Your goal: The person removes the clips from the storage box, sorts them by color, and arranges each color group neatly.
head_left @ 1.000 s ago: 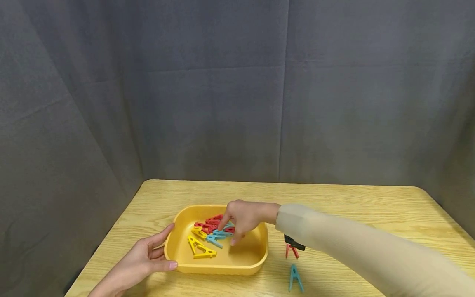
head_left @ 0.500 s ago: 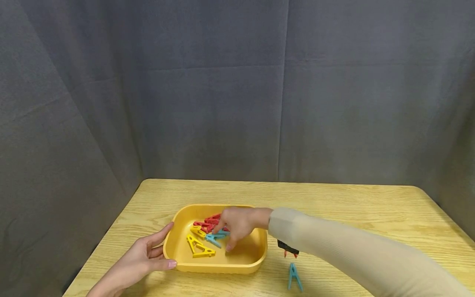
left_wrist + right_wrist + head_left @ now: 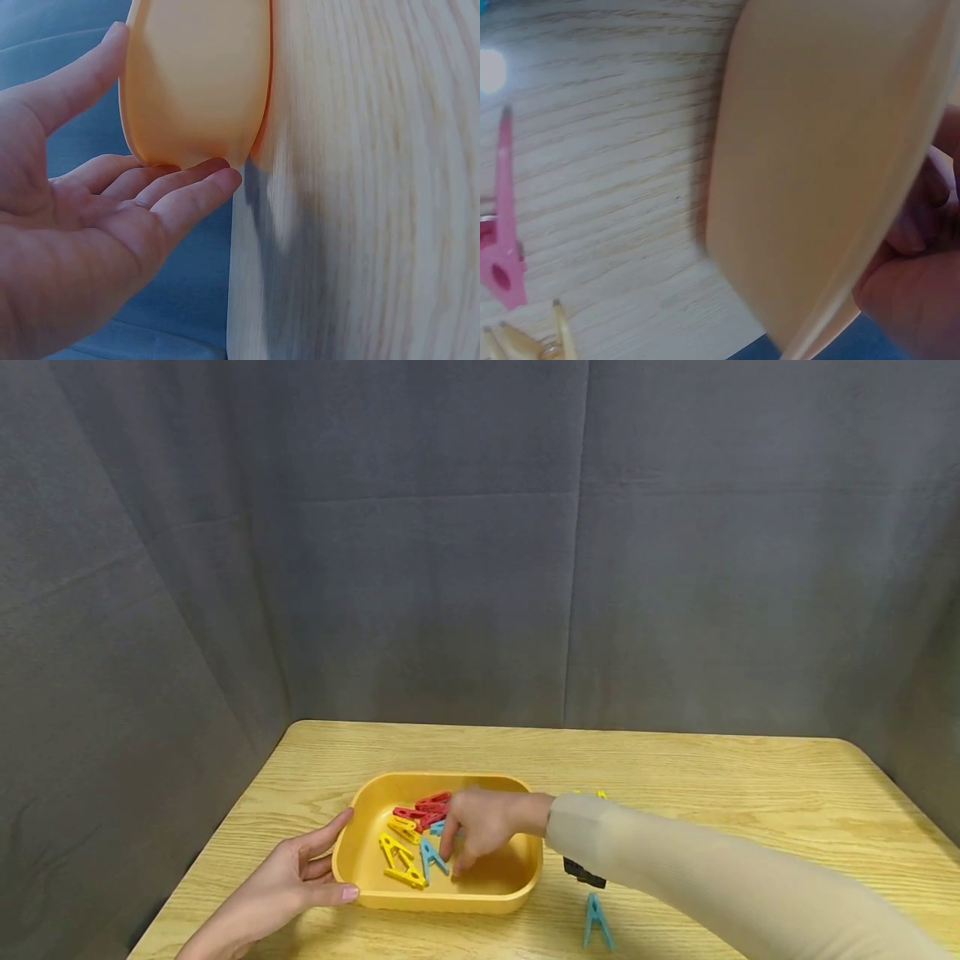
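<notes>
- While most pegs lie in the yellow tray (image 3: pixel 517 893) on the table (image 3: pixel 750 793), the right hand (image 3: pixel 480 827) reaches among them; whether it grips the blue peg (image 3: pixel 432 857) I cannot tell.
- Left hand (image 3: pixel 288 885), fingers straight, steadies the tray's wall.
- Another blue peg (image 3: pixel 597 922) lies outside, so I judge the sorting partly done.

A yellow-orange plastic tray (image 3: pixel 517 881) holds red (image 3: pixel 423 814), yellow (image 3: pixel 401 864) and blue (image 3: pixel 432 857) plastic clothespins; the wooden desk (image 3: pixel 712 793) is pale, grained; the cloth backdrop (image 3: pixel 450 568) grey.

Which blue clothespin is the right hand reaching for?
The blue clothespin inside the yellow tray, beside the right hand fingertips; the other blue one lies outside on the table.
</notes>
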`<state>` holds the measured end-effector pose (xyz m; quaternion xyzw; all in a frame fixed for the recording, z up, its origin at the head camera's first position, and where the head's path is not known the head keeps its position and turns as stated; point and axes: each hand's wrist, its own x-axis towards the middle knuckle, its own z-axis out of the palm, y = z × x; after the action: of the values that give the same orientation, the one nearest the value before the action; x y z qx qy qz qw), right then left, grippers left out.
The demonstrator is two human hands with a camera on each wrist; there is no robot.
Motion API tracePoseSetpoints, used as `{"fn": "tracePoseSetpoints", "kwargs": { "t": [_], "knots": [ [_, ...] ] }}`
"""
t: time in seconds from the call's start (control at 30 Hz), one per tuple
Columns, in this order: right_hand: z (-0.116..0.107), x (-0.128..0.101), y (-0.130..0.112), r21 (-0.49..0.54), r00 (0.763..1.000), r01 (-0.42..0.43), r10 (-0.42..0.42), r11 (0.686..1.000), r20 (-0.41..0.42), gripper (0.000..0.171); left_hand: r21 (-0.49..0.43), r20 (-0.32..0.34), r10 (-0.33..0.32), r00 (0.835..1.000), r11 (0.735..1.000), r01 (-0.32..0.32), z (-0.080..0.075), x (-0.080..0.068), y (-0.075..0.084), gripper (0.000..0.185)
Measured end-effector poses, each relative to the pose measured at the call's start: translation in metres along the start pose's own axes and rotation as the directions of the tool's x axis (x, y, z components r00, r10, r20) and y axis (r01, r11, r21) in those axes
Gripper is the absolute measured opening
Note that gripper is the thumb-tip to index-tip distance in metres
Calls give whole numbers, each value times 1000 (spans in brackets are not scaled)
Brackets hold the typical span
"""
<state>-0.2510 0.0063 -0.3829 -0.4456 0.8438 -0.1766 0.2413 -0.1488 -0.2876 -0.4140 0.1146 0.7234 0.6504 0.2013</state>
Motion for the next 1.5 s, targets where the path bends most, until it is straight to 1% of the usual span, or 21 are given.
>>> {"fn": "tracePoseSetpoints", "kwargs": {
  "t": [0.07,0.13,0.2,0.27,0.33,0.4,0.5,0.57,0.63,0.8,1.03,1.1,1.27,1.5],
  "knots": [
    [1,1,-2,18,1000,-11,12,1000,-12,13,-7,4,3,1000,1000,-3,1,0,0,101],
    [0,3,-3,25,999,-25,26,999,-43,15,-8,3,5,1000,1000,-5,1,0,0,101],
    [0,5,-3,7,996,-22,23,1000,-83,22,-11,3,12,1000,1000,-12,2,1,1,102],
    [0,7,-3,-13,994,-23,22,1000,-107,32,-10,2,19,1000,1000,-19,2,1,2,102],
    [1,9,-2,-4,994,-25,24,1000,-107,43,-8,2,23,1000,1000,-23,2,1,2,102],
    [3,11,-3,-8,994,-45,44,999,-95,52,-2,0,21,1000,1000,-21,2,1,2,102],
    [6,12,-4,-2,994,-67,67,998,-81,57,2,-3,17,1000,1000,-17,2,1,2,101],
    [8,11,-5,-12,995,-69,68,998,-77,58,0,-1,17,1000,1000,-17,3,1,2,101],
    [9,10,-4,-19,995,-54,53,998,-82,56,-3,1,17,1000,1000,-17,3,1,2,101],
    [7,4,0,-12,996,-39,38,999,-80,53,-1,3,14,1000,1000,-14,3,1,1,101],
    [5,-4,8,-32,995,-47,44,998,-89,58,-5,9,16,1000,1000,-16,1,2,1,101],
    [7,-5,10,-13,994,-53,52,998,-94,60,-8,13,19,1000,1000,-19,0,2,0,101],
    [12,-8,13,73,991,-68,76,995,-108,62,-12,12,24,1000,1000,-24,1,1,1,101],
    [14,-9,15,110,989,-70,83,991,-119,64,-13,9,19,1000,1000,-19,1,1,1,102]
  ]
}}
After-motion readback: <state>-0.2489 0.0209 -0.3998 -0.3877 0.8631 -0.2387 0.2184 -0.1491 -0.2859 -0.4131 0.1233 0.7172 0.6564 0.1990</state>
